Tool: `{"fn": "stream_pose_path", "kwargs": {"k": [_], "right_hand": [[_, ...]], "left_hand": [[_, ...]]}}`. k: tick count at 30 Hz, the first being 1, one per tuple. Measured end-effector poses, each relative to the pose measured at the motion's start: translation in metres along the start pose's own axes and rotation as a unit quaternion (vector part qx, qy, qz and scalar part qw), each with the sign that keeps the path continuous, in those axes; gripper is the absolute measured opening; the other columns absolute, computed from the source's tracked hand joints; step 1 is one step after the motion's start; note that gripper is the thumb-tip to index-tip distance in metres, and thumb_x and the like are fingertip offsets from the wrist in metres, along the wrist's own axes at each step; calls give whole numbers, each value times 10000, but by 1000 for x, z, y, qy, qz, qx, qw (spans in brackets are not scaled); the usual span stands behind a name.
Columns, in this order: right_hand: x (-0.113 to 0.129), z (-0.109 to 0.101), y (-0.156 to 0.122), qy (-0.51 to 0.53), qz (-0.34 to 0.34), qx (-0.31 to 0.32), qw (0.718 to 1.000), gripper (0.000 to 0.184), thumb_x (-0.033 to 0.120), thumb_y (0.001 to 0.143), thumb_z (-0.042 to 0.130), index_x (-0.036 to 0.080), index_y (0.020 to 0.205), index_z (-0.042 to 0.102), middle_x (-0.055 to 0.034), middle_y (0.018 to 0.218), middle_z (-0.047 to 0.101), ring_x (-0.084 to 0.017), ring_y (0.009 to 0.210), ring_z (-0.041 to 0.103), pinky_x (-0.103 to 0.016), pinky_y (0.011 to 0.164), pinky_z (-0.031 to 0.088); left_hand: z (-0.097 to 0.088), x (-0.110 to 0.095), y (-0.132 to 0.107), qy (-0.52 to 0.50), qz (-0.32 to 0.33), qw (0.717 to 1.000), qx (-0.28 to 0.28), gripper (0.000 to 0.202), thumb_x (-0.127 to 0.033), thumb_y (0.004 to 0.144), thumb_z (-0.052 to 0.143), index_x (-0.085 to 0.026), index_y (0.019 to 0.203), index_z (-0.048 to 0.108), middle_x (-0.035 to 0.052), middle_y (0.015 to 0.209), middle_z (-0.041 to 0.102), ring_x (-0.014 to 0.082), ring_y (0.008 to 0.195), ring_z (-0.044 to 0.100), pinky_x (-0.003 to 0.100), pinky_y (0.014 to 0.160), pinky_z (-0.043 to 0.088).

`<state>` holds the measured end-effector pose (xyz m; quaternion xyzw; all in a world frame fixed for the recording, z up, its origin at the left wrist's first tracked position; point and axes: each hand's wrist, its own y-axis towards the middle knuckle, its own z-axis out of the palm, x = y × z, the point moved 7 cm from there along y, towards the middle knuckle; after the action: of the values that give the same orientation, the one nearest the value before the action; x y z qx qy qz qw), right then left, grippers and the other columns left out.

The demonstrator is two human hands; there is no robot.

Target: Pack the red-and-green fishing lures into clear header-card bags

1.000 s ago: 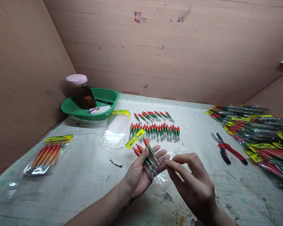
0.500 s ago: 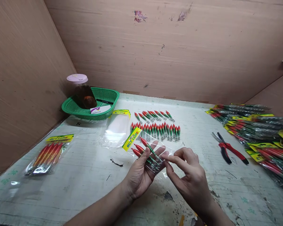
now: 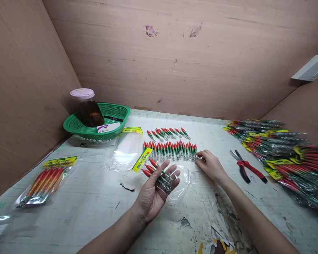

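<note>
My left hand [image 3: 156, 187] grips a clear plastic bag [image 3: 181, 187] with a yellow "BCT LURE" header, thumb on top and fingers spread beneath. Inside the bag lie three red-and-green fishing lures, their hooked ends toward my fingers. My right hand [image 3: 210, 165] is at the right end of a row of loose fishing lures [image 3: 172, 150], fingertips pinched at the hook end of the last lure [image 3: 195, 150]. A shorter, looser group of the same lures [image 3: 169, 133] lies behind that row.
Flat unfilled bags [image 3: 127, 148] lie left of the rows. Behind them stands a green basket [image 3: 95, 135] with a lidded drink cup [image 3: 90, 111]. A packed bag of orange lures [image 3: 43, 183] lies far left. Red-handled pliers [image 3: 249, 168] and piled packed lures [image 3: 294, 173] occupy the right.
My right hand has left the bag's open end and moved right and away to the end of the lure row. My left hand still holds the bag. The view has shifted slightly.
</note>
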<state>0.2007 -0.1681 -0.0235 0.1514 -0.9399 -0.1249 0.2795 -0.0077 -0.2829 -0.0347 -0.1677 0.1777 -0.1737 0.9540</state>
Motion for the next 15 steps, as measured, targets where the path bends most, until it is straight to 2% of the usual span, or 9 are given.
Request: {"fn": "stream_pose_path", "kwargs": {"k": [5,9,11,13,15], "right_hand": [[-7,0,0,-3,20,0,1000,87,265,700,497,206,763,506,-49,774,567,-178,698,536,-321,644,453],[1,-14,-7,7,30,6,999,100,293,707,521,212,750,482,-43,753,562,-164,652,528,-298,595,456],[20,-33,-19,17,18,16,1000,123,326,752,533,213,795,505,-41,781,574,-166,688,543,-297,632,470],[50,-56,-35,48,-20,57,997,138,341,792,559,224,857,522,-32,815,584,-168,752,563,-293,697,483],[88,-72,-57,135,-103,171,971,128,266,818,573,236,931,519,-30,843,584,-169,801,575,-283,722,493]], "left_hand": [[-1,-2,1,-3,1,1000,-9,265,-235,897,526,-127,1130,593,106,1026,703,203,898,690,309,792,564],[-2,0,2,2,-5,1000,-10,293,-243,890,538,-122,1155,578,120,1035,697,211,906,688,313,799,560],[-3,0,3,0,-4,1000,-12,292,-245,889,539,-121,1150,580,121,1035,696,212,899,690,312,799,559],[-5,0,4,-3,-2,1000,-16,285,-243,889,537,-119,1141,584,120,1032,696,214,897,690,313,799,558],[-6,-1,6,-5,0,1000,-18,284,-241,888,534,-118,1140,585,120,1034,695,225,917,685,322,806,556]]}}
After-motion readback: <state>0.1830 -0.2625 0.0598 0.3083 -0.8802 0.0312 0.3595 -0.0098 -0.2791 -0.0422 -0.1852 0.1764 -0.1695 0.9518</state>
